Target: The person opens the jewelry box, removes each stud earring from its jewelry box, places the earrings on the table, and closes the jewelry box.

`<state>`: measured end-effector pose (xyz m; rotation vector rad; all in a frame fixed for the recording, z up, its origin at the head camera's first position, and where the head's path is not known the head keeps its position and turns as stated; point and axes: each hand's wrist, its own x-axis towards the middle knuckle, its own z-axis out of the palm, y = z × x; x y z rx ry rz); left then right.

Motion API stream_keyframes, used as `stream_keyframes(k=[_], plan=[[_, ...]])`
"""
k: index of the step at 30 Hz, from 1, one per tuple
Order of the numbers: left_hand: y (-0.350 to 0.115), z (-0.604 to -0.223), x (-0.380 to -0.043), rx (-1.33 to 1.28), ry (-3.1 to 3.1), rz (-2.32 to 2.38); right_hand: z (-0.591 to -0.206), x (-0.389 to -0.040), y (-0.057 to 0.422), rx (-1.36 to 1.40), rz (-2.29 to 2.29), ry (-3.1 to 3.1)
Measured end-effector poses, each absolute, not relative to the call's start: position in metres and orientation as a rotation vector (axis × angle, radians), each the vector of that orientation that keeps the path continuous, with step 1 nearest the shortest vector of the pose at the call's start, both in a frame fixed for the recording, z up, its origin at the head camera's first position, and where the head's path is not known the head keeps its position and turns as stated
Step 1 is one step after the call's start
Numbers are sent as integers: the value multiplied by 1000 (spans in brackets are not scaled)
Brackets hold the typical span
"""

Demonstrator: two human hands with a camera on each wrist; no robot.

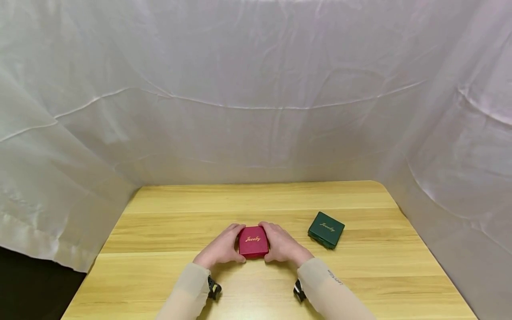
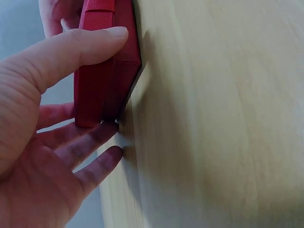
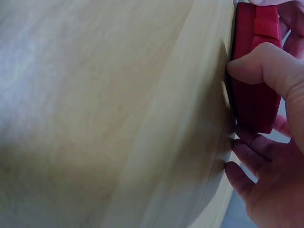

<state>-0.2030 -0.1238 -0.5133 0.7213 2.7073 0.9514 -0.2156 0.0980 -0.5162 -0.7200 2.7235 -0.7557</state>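
1. The left hand holds the left side of the red box; in the left wrist view, its thumb lies across the front side, close to the ribbon tab.

2. The right hand holds the opposite side, its thumb also against the front. So both hands are closed around this one box, and neither is nearer to it than the other.

3. The red box lies just between them, the front toward the person, and the gold word on the lid reads upright from there. From above it looks almost square, so I cannot tell a long axis. Whether its bottom fully touches the tabletop, I also cannot tell.

4. Farther out, to the right of the right hand and a little deeper on the tabletop, rests the green box, turned at an angle. No hand touches it; the right one is nearer.

5. Behind the tabletop hangs a pale cloth.
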Motion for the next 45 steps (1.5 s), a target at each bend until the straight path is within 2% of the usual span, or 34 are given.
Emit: stream_keyframes(k=[15, 45], plan=[[-129, -507, -212, 722, 2639, 965, -518, -214, 95, -743, -665, 2786], [-124, -510, -205, 725, 2747, 966, -519, -217, 99, -746, -690, 2787]])
